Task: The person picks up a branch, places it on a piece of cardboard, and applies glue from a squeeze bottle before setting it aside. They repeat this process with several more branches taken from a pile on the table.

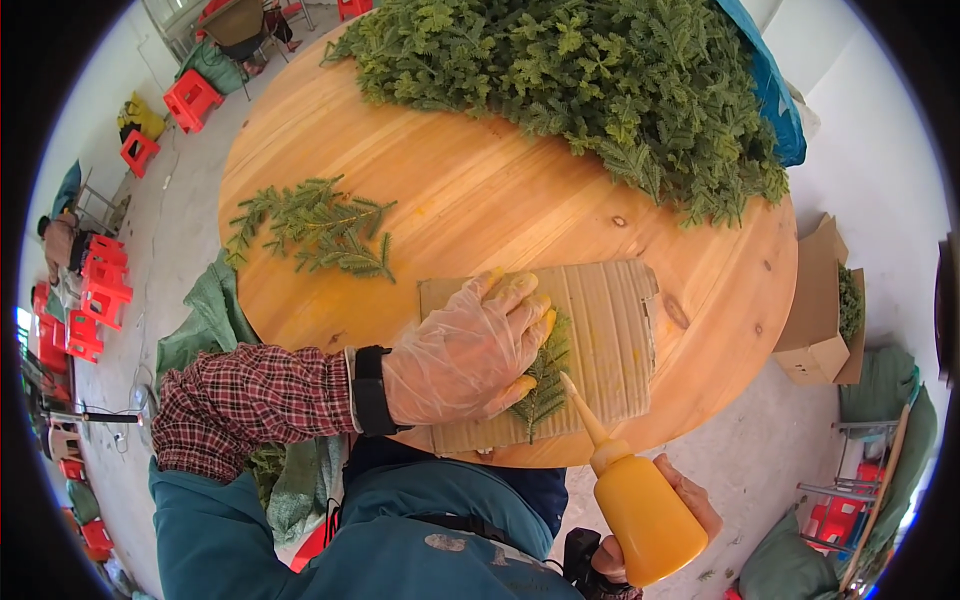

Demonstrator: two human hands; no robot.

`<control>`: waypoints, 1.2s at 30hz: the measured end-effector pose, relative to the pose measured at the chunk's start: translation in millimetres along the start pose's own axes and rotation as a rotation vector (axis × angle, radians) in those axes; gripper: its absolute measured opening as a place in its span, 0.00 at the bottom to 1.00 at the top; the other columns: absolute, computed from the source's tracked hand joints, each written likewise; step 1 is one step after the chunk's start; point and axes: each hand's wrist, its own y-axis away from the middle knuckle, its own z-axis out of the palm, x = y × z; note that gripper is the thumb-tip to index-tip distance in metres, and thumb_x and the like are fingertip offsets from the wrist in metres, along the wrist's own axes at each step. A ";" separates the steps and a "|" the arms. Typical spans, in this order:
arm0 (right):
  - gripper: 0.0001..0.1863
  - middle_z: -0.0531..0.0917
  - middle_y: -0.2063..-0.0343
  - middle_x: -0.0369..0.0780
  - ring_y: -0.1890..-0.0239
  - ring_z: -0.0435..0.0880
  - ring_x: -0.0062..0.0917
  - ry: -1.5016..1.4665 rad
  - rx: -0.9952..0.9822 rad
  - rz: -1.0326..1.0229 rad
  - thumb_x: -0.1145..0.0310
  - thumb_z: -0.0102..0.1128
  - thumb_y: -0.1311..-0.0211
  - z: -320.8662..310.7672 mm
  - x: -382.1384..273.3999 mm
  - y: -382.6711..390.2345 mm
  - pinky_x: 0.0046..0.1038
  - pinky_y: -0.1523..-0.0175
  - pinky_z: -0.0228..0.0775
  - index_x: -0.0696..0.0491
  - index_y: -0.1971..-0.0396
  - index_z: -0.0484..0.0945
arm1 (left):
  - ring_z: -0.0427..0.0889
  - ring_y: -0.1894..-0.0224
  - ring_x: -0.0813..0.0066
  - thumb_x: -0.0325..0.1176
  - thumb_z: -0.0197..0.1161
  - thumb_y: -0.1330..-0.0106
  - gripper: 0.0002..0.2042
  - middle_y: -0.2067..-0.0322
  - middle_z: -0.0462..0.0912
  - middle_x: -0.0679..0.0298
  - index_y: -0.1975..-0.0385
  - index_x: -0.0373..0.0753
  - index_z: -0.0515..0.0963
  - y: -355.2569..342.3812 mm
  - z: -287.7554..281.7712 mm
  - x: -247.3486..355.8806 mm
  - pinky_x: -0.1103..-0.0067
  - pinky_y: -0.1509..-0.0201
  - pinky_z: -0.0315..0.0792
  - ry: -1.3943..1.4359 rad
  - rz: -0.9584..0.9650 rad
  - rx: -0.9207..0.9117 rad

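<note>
A small green fir sprig (pixel 546 385) lies on a flat piece of corrugated cardboard (pixel 615 330) near the round table's front edge. My left hand (pixel 465 345), in a clear plastic glove with yellow-stained fingertips, rests over the sprig. Its fingers are spread and touch the sprig and the cardboard; the palm hides part of both. My bare right hand (pixel 685 495) is wrapped round a yellow squeeze bottle (pixel 645 515), tilted with its long nozzle pointing up and left. The nozzle tip is close to the sprig's right side.
A big heap of fir branches (pixel 570 80) covers the wooden table's (pixel 440 180) far side, beside a blue sheet (pixel 775 90). Loose sprigs (pixel 315 225) lie at the left. A cardboard box (pixel 815 310) stands right; red stools (pixel 192 98) and another person (pixel 62 245) are at left.
</note>
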 end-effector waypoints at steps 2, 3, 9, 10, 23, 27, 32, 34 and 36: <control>0.50 0.79 0.58 0.51 0.57 0.82 0.36 0.023 -0.009 -0.007 0.29 0.64 0.50 3.8 -5.1 -2.3 0.32 0.50 0.75 0.65 0.51 0.65 | 0.68 0.37 0.56 0.52 0.55 0.34 0.30 0.42 0.74 0.53 0.44 0.31 0.73 1.6 -0.5 0.2 0.58 0.34 0.60 -0.023 0.000 0.003; 0.50 0.79 0.58 0.51 0.57 0.82 0.35 -0.036 -0.002 0.001 0.29 0.64 0.50 9.6 -9.2 -4.2 0.32 0.50 0.75 0.65 0.51 0.64 | 0.68 0.37 0.56 0.52 0.55 0.34 0.30 0.42 0.74 0.53 0.44 0.31 0.73 1.8 -0.7 0.8 0.58 0.34 0.60 -0.021 -0.002 0.003; 0.50 0.80 0.58 0.51 0.57 0.82 0.35 -0.132 -0.070 0.055 0.30 0.64 0.49 13.3 -16.2 -8.4 0.31 0.50 0.75 0.65 0.50 0.63 | 0.64 0.33 0.56 0.51 0.60 0.38 0.30 0.40 0.71 0.55 0.43 0.32 0.73 2.6 0.5 2.4 0.58 0.32 0.58 0.024 -0.043 -0.041; 0.50 0.80 0.58 0.51 0.57 0.82 0.35 -0.133 -0.072 0.056 0.30 0.64 0.49 12.9 -15.3 -7.3 0.31 0.50 0.75 0.65 0.50 0.63 | 0.64 0.33 0.56 0.51 0.60 0.38 0.30 0.40 0.71 0.55 0.43 0.32 0.74 3.2 1.1 2.4 0.58 0.32 0.58 0.021 -0.043 -0.042; 0.47 0.78 0.56 0.54 0.58 0.81 0.39 -0.059 -0.057 -0.093 0.32 0.63 0.47 -9.7 -8.3 4.3 0.37 0.50 0.73 0.64 0.48 0.64 | 0.65 0.35 0.57 0.50 0.62 0.39 0.29 0.41 0.72 0.55 0.45 0.32 0.75 0.7 1.1 1.0 0.57 0.33 0.60 0.015 -0.034 0.005; 0.46 0.78 0.53 0.55 0.53 0.81 0.45 -0.264 0.066 -0.039 0.36 0.64 0.46 -12.0 11.7 1.5 0.44 0.45 0.74 0.61 0.44 0.62 | 0.66 0.35 0.56 0.48 0.62 0.39 0.29 0.41 0.71 0.55 0.43 0.34 0.73 5.2 -23.5 -11.7 0.59 0.32 0.60 0.141 -0.092 0.030; 0.35 0.78 0.49 0.51 0.57 0.82 0.35 -0.655 0.446 0.229 0.43 0.54 0.33 11.8 10.7 -29.3 0.37 0.47 0.75 0.62 0.44 0.67 | 0.68 0.37 0.57 0.43 0.59 0.38 0.23 0.42 0.72 0.55 0.47 0.36 0.75 4.1 -35.1 -19.9 0.61 0.32 0.60 0.065 -0.005 0.205; 0.32 0.77 0.47 0.50 0.56 0.82 0.35 -0.856 0.519 0.344 0.46 0.52 0.31 23.8 7.8 -39.9 0.38 0.45 0.75 0.61 0.42 0.67 | 0.67 0.36 0.58 0.41 0.61 0.41 0.25 0.41 0.70 0.57 0.43 0.41 0.72 1.7 -30.3 -16.5 0.60 0.32 0.61 -0.003 0.191 0.213; 0.31 0.76 0.45 0.49 0.53 0.81 0.35 -1.113 0.396 0.409 0.48 0.52 0.29 37.6 22.6 -45.4 0.41 0.42 0.73 0.59 0.40 0.66 | 0.68 0.37 0.59 0.39 0.59 0.41 0.22 0.43 0.71 0.57 0.46 0.41 0.73 -7.3 -8.0 -6.7 0.60 0.32 0.61 -0.048 0.278 0.204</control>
